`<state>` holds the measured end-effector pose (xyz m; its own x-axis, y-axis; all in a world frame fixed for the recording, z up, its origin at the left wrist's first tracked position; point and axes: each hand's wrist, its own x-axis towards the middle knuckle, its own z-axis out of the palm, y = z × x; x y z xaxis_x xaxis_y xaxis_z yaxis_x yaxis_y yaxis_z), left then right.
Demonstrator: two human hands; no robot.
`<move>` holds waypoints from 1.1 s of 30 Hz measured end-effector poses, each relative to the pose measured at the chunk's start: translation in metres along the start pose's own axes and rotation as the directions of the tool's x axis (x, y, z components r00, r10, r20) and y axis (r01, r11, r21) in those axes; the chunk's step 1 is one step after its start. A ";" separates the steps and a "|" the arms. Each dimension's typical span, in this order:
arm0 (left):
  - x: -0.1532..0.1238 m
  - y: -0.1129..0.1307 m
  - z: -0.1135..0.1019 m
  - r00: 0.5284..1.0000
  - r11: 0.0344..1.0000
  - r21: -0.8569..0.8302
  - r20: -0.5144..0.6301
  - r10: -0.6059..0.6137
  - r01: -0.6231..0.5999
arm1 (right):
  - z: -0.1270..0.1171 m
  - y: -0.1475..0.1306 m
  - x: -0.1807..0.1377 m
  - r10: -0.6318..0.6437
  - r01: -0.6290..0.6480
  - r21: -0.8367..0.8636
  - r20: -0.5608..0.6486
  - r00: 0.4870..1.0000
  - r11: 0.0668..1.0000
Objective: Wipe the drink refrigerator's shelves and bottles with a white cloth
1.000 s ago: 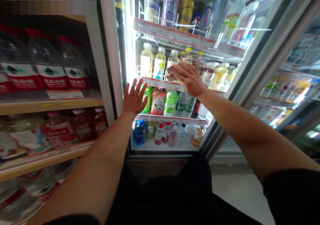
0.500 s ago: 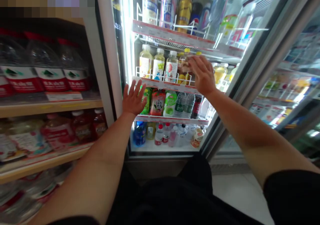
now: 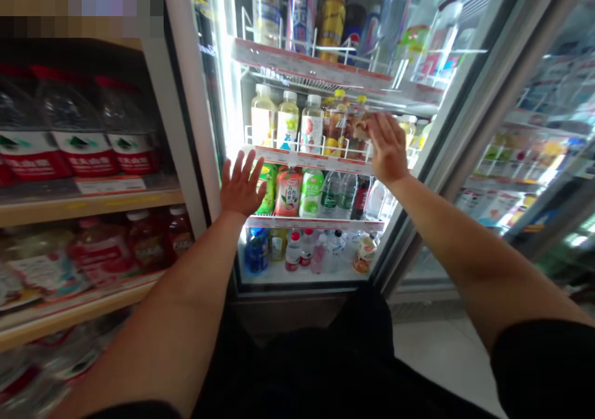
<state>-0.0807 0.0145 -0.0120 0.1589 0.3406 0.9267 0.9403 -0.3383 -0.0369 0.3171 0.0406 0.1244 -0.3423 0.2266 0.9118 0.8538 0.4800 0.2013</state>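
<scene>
My left hand (image 3: 242, 185) lies flat with fingers spread, at the left side of the glass cooler door, in front of a green drink bottle (image 3: 266, 189). My right hand (image 3: 387, 147) is farther right, its fingers bent and held together at the glass. A small brownish patch (image 3: 360, 127) shows by its fingertips; whether it is a cloth or a reflection, I cannot tell. Behind the glass, bottles with yellow caps (image 3: 338, 124) stand just left of that hand. White-capped juice bottles (image 3: 311, 124) are on the same shelf between my two hands.
Cans and tall bottles fill the upper shelf (image 3: 316, 59); small bottles stand at the cooler's bottom (image 3: 292, 251). Left of the cooler, a wooden rack (image 3: 93, 207) holds red-capped water bottles (image 3: 69, 124). A metal door frame (image 3: 458, 140) and another cooler are on the right.
My right hand has slid right and slightly down across the glass, uncovering more of the yellow-capped bottles. My left hand stays spread in nearly the same place. The view has shifted slightly.
</scene>
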 end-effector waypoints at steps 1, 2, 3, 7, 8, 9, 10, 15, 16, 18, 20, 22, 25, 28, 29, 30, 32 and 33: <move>0.000 0.000 0.000 1.000 1.000 0.007 -0.003 0.004 -0.004 | 0.000 -0.002 -0.004 -0.037 0.037 0.008 0.034 0.999 0.999; 0.000 0.000 0.000 1.000 1.000 0.009 -0.006 0.006 -0.006 | 0.000 -0.003 -0.009 -0.095 0.093 0.021 0.083 0.992 0.995; 0.000 0.000 -0.001 1.000 1.000 0.004 -0.005 0.006 -0.006 | -0.001 -0.005 -0.013 -0.153 0.149 0.037 0.131 0.979 0.988; 0.000 0.001 -0.001 1.000 1.000 -0.018 0.009 -0.008 0.009 | -0.005 0.005 -0.014 -0.127 0.126 0.017 0.118 0.985 0.992; 0.000 0.001 -0.001 1.000 1.000 -0.015 0.010 -0.014 0.015 | -0.005 0.009 -0.014 -0.056 0.057 -0.009 0.055 0.997 0.998; 0.000 0.002 -0.001 1.000 1.000 -0.011 0.010 -0.019 0.019 | -0.005 0.014 -0.014 0.010 -0.010 -0.029 -0.005 1.000 1.000; 0.000 0.002 -0.001 1.000 1.000 -0.008 0.008 -0.022 0.022 | -0.004 0.017 -0.017 0.056 -0.058 -0.040 -0.047 0.997 0.998; 0.001 0.002 -0.002 1.000 1.000 -0.022 -0.003 -0.012 0.012 | -0.003 0.019 -0.045 -0.088 0.088 0.010 0.096 0.991 0.996; 0.001 0.003 -0.002 1.000 1.000 -0.027 -0.008 -0.010 0.009 | -0.005 0.020 -0.047 -0.120 0.117 0.025 0.130 0.984 0.993; 0.001 0.003 -0.003 1.000 1.000 -0.027 -0.019 -0.009 0.008 | -0.008 0.026 -0.044 -0.094 0.091 0.026 0.127 0.987 0.996; 0.001 0.003 -0.003 1.000 1.000 -0.012 -0.023 -0.004 0.004 | -0.010 0.032 -0.037 0.008 -0.008 0.002 0.040 0.999 1.000; 0.000 0.002 -0.002 1.000 1.000 -0.006 -0.020 -0.001 0.000 | -0.008 0.035 -0.036 0.078 -0.079 -0.007 -0.050 0.996 0.997; 0.001 0.002 -0.002 1.000 1.000 -0.031 -0.014 -0.005 0.005 | -0.001 0.028 -0.047 -0.002 0.002 0.012 -0.005 1.000 1.000; 0.001 0.002 -0.002 1.000 1.000 -0.030 -0.015 -0.010 0.009 | 0.001 0.023 -0.053 -0.139 0.135 0.042 0.125 0.982 0.990; 0.001 0.002 -0.002 1.000 1.000 -0.025 -0.018 -0.011 0.010 | 0.001 0.025 -0.051 -0.137 0.133 0.041 0.123 0.983 0.990; 0.001 0.003 -0.002 1.000 1.000 -0.023 -0.021 -0.011 0.011 | 0.001 0.028 -0.047 -0.104 0.101 0.033 0.093 0.990 0.994; 0.001 0.003 -0.003 1.000 0.999 -0.030 -0.021 -0.013 0.012 | 0.001 0.034 -0.037 0.017 -0.017 0.021 -0.024 1.000 1.000; 0.001 0.003 -0.003 1.000 0.999 -0.033 -0.018 -0.011 0.010 | 0.002 0.035 -0.035 0.077 -0.076 0.023 -0.080 0.994 0.997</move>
<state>-0.0787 0.0114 -0.0106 0.1431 0.3279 0.9338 0.9316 -0.3633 -0.0152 0.3583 0.0515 0.0992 -0.2431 0.1947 0.9503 0.8681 0.4807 0.1236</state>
